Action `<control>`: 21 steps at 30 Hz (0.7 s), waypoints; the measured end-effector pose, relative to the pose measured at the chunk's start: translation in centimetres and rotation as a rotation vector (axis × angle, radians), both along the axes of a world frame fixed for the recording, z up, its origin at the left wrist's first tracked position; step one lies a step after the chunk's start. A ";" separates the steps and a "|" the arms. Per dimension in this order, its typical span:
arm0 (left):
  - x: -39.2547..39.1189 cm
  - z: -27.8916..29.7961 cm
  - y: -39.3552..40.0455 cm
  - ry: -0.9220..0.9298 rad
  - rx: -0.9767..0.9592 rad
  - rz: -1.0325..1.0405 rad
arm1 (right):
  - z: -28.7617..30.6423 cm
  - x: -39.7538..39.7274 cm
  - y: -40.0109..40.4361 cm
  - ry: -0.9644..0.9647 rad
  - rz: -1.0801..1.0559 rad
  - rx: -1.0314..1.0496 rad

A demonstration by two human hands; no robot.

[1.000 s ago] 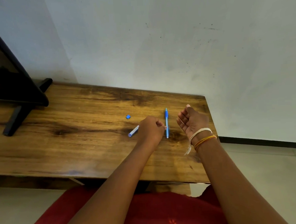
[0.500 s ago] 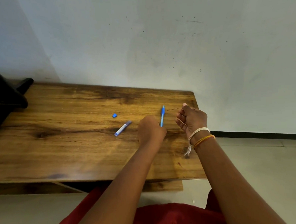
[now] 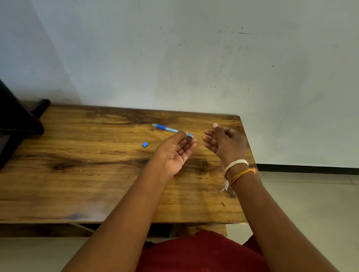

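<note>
My left hand (image 3: 175, 150) is turned palm up over the wooden table (image 3: 89, 178) and pinches the rear end of a blue mechanical pencil (image 3: 167, 129). The pencil's tip points away to the upper left. A small blue cap (image 3: 145, 144) lies on the wood left of that hand. My right hand (image 3: 224, 144) hovers just right of the left one, palm facing left, thumb up and fingers curled as if around a thin pencil lead, which is too fine to make out. The blue-and-white lead tube is hidden.
The black foot of a stand (image 3: 13, 125) occupies the table's back left corner. A pale wall rises right behind the table. The table's right edge (image 3: 251, 165) is close beside my right wrist, with tiled floor beyond.
My left hand has lifted the pencil, turned palm up and swung the tip away to the left. The lead tube has gone out of sight. My right hand stayed in place.
</note>
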State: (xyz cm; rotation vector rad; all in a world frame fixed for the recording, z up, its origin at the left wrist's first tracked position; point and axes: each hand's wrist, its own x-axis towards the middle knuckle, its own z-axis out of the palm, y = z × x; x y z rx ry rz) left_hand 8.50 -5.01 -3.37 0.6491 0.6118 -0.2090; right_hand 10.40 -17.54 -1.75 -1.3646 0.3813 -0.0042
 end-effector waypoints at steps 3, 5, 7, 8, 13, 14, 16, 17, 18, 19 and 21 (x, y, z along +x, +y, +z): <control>-0.2 0.2 0.8 -0.031 -0.103 0.057 | 0.3 -0.2 0.9 -0.101 0.003 -0.072; -0.3 0.4 1.1 -0.052 -0.173 0.087 | 0.6 -0.5 1.4 -0.150 0.020 -0.116; -0.3 0.6 1.4 -0.064 -0.222 0.117 | 0.8 -0.6 1.9 -0.180 0.030 -0.136; -0.4 0.7 1.6 -0.070 -0.237 0.128 | 0.8 -0.7 2.1 -0.194 0.035 -0.142; -0.6 0.9 2.2 -0.079 -0.241 0.142 | 1.0 -0.9 3.0 -0.237 0.035 -0.152; -0.7 0.9 2.3 -0.079 -0.239 0.142 | 0.9 -0.9 3.1 -0.242 0.031 -0.153; -0.7 0.9 2.4 -0.077 -0.233 0.141 | 0.9 -0.9 3.2 -0.250 0.024 -0.155; -0.8 1.0 2.5 -0.076 -0.231 0.141 | 0.9 -0.9 3.3 -0.255 0.024 -0.157; -0.8 1.0 2.5 -0.076 -0.230 0.142 | 0.9 -0.9 3.3 -0.257 0.025 -0.157; -0.8 1.0 2.6 -0.076 -0.230 0.142 | 0.9 -0.8 3.4 -0.257 0.027 -0.154; -0.8 1.0 2.7 -0.075 -0.229 0.141 | 0.8 -0.8 3.5 -0.250 0.030 -0.151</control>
